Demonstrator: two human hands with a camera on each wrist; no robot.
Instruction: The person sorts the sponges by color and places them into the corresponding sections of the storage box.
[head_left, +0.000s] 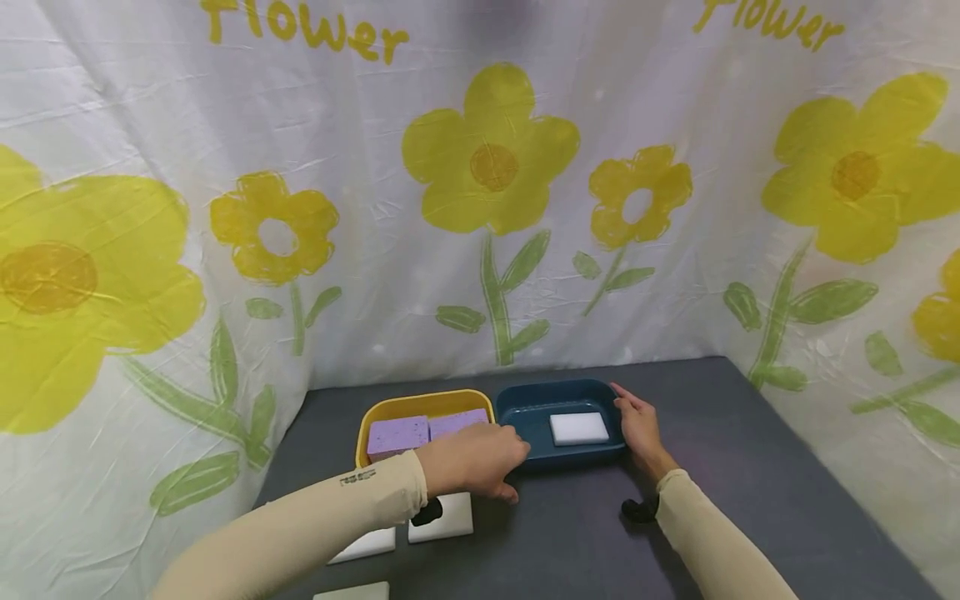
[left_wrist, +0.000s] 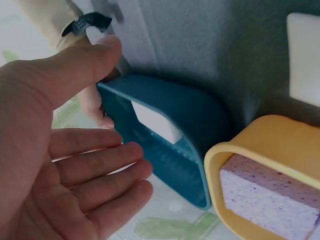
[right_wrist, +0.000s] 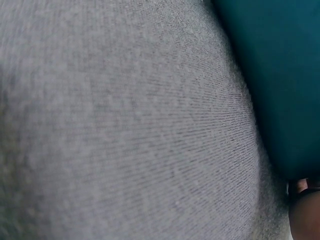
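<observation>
My right hand (head_left: pixel 640 427) grips the right end of a dark blue tray (head_left: pixel 536 396), with fingers at its rim. A white sponge block (head_left: pixel 579 428) lies inside that tray. My left hand (head_left: pixel 480 458) is held over the near side, where the blue tray meets a yellow tray (head_left: pixel 420 406). In the left wrist view the left hand (left_wrist: pixel 90 175) has its fingers extended and its palm bare, with nothing held. Two purple speckled sponges (head_left: pixel 397 435) sit in the yellow tray, partly hidden behind the left forearm.
Several white blocks (head_left: pixel 450 523) lie on the dark grey table (head_left: pixel 555 533) near and below the left forearm. A white curtain (head_left: pixel 375 292) with painted yellow flowers hangs behind the table and along its sides. The two trays stand side by side near the back edge.
</observation>
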